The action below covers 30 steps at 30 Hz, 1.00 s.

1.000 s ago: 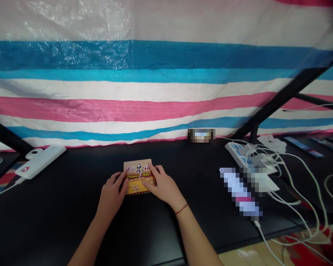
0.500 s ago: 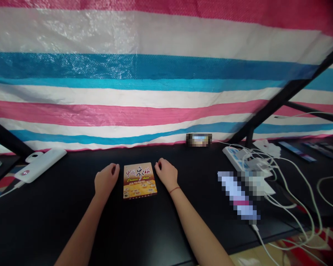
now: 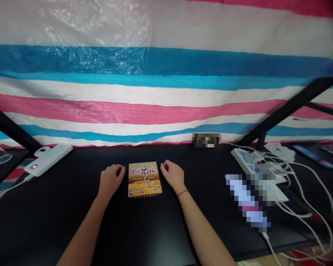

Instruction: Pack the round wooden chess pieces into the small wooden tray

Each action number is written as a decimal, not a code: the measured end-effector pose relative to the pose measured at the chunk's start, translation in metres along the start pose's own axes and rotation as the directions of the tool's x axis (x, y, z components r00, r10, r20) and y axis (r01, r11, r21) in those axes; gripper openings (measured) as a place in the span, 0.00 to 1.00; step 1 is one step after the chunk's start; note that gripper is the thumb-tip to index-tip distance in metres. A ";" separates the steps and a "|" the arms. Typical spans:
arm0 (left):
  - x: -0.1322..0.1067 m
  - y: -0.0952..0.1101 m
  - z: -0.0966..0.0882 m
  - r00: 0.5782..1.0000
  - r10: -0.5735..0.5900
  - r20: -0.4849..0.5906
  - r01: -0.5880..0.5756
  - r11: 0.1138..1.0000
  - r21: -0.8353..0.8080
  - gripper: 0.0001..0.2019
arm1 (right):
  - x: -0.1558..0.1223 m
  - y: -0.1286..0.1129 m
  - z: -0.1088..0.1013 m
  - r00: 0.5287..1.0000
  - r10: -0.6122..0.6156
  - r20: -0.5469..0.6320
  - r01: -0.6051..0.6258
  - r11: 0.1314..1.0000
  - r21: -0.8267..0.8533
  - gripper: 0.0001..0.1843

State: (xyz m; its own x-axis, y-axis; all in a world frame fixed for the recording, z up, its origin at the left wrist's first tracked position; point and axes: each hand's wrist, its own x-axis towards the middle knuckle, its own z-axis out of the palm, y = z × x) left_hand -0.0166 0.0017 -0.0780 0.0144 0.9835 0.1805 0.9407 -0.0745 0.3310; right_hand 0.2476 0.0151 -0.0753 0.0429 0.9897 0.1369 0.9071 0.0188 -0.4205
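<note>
A Chinese chess box [image 3: 145, 180] lies flat on the black table [image 3: 144, 229], its printed cover facing up. Just left of it rests my left hand [image 3: 111, 181], fingers curled in and thumb bent against them, with nothing seen in it. On the other side of the box, my right hand [image 3: 173, 176] is curled the same way and also shows nothing held. A thin reddish string circles the right wrist. Both hands are close to the box's edges but apart from it.
A white device with a cable [image 3: 48, 159] lies at the back left. To the right are a blurred-out phone-like object [image 3: 246, 201], a power strip [image 3: 242, 160] and tangled white cables. A small pixelated object [image 3: 206, 140] stands by the striped sheet [image 3: 127, 114] at the back.
My view has turned slightly left, so things appear shifted to the right. Both hands and the chess box keep their places relative to each other.
</note>
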 end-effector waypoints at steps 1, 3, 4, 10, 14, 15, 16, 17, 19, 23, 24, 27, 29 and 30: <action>0.000 0.000 0.000 1.000 0.001 0.003 -0.001 1.000 0.002 0.14 | 0.000 0.000 0.000 1.000 0.001 0.001 -0.001 1.000 0.009 0.14; 0.000 0.000 -0.001 1.000 0.003 0.009 -0.004 1.000 0.004 0.14 | 0.000 0.000 -0.001 1.000 0.000 0.001 0.000 1.000 0.030 0.14; 0.000 0.000 -0.002 1.000 0.005 0.011 -0.005 1.000 0.004 0.14 | -0.001 0.000 -0.002 1.000 -0.002 0.000 0.002 0.999 0.040 0.14; 0.000 0.000 -0.003 1.000 0.005 0.021 -0.005 1.000 -0.004 0.13 | -0.003 0.000 -0.005 1.000 -0.026 0.001 0.026 0.997 0.075 0.14; 0.000 -0.001 -0.002 1.000 0.005 0.029 -0.004 1.000 -0.015 0.12 | -0.003 0.001 -0.004 0.999 -0.034 -0.001 0.034 0.996 0.086 0.14; 0.000 -0.001 -0.002 1.000 0.005 0.031 -0.004 1.000 -0.015 0.12 | -0.003 0.002 -0.004 0.999 -0.037 0.000 0.036 0.995 0.089 0.13; 0.000 -0.001 -0.003 0.999 0.004 0.033 -0.004 1.000 -0.015 0.12 | -0.003 0.002 -0.004 0.999 -0.038 0.000 0.038 0.995 0.091 0.13; 0.000 0.000 -0.003 0.999 0.003 0.034 -0.003 1.000 -0.015 0.12 | -0.003 0.002 -0.004 0.999 -0.039 -0.001 0.039 0.995 0.093 0.13; -0.001 0.000 -0.003 0.999 0.001 0.034 -0.001 1.000 -0.015 0.12 | -0.003 0.002 -0.003 0.999 -0.039 -0.001 0.039 0.995 0.096 0.13; -0.001 0.001 -0.004 1.000 -0.002 0.031 0.003 1.000 -0.019 0.12 | -0.003 0.003 -0.003 0.999 -0.040 -0.002 0.040 0.994 0.102 0.13; -0.001 0.001 -0.004 1.000 -0.002 0.031 0.003 1.000 -0.020 0.12 | -0.003 0.003 -0.003 0.999 -0.040 -0.001 0.040 0.994 0.102 0.13; -0.001 0.000 -0.004 1.000 -0.002 0.031 0.002 1.000 -0.022 0.11 | -0.002 0.003 -0.002 0.999 -0.041 0.003 0.040 0.994 0.101 0.13; -0.001 0.000 -0.004 0.999 -0.001 0.032 0.002 1.000 -0.024 0.11 | -0.002 0.003 -0.003 0.999 -0.042 0.006 0.041 0.994 0.103 0.14; -0.001 0.000 -0.004 0.999 0.000 0.032 0.001 1.000 -0.025 0.11 | -0.002 0.003 -0.003 0.999 -0.042 0.005 0.041 0.994 0.104 0.14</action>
State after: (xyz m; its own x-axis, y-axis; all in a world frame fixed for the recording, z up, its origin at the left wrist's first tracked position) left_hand -0.0176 -0.0001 -0.0746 0.0249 0.9883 0.1504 0.9321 -0.0773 0.3538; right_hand 0.2512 0.0123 -0.0743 0.0026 0.9887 0.1499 0.8595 0.0744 -0.5058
